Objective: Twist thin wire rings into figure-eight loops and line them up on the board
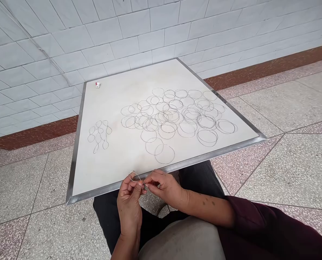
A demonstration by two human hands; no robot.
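A thin wire (136, 174) is pinched between both hands at the near edge of the table, with a small loop of it rising above the fingers. My left hand (131, 191) is closed on the wire, thumb against the fingers. My right hand (163, 185) pinches the same wire just to the right, the two sets of fingertips almost touching. On the white table (109, 166), many thin wire rings (164, 154) lie overlapping from the middle to the right. Several small twisted wire loops (98, 138) lie in a group at the left.
A small white and red object (97, 85) sits at the table's far left corner. The table has a metal rim (228, 147) and stands beside a white tiled wall (139, 27). My legs are below the near edge.
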